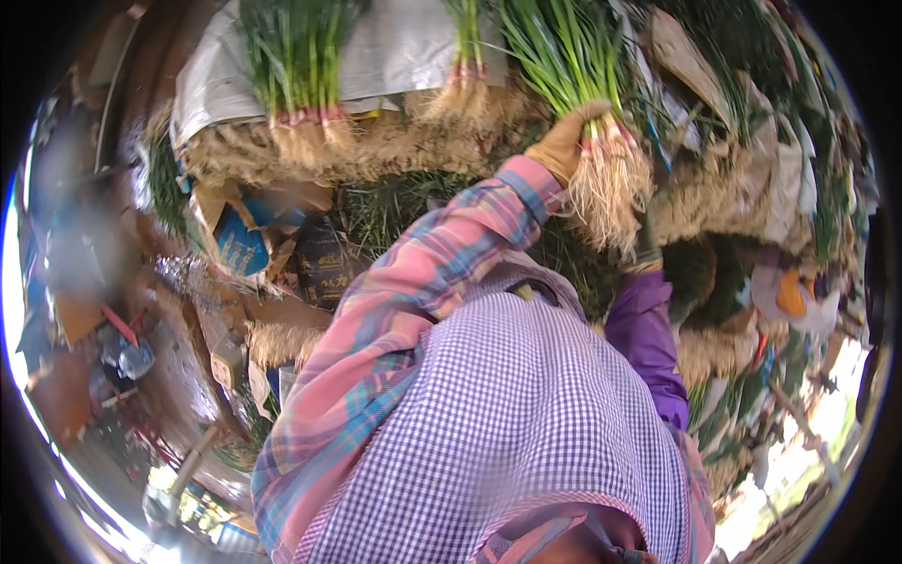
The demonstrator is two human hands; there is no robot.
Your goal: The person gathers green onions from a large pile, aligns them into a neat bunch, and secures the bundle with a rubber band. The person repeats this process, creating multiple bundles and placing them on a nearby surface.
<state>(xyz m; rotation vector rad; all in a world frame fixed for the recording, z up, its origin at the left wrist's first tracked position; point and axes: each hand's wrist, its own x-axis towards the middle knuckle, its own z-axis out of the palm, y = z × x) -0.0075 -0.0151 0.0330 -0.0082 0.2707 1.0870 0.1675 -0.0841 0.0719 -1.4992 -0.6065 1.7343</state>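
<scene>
My left hand, in a tan glove, grips a bunch of green onions just above its reddish-white stem bases. The leaves point away from me, and the long pale roots hang towards me. My right hand, in a dark glove below a purple sleeve, is beside the lower end of these roots. They partly cover it, so its fingers and any touch are unclear. Ahead of me, a larger bundle of green onions and a smaller one lie on a pale sheet.
A thick mass of roots edges the sheet. More rooted plants are heaped at right among wrapping sheets. Loose green leaves lie below the front edge. A blue printed bag and a black bag with writing are at left.
</scene>
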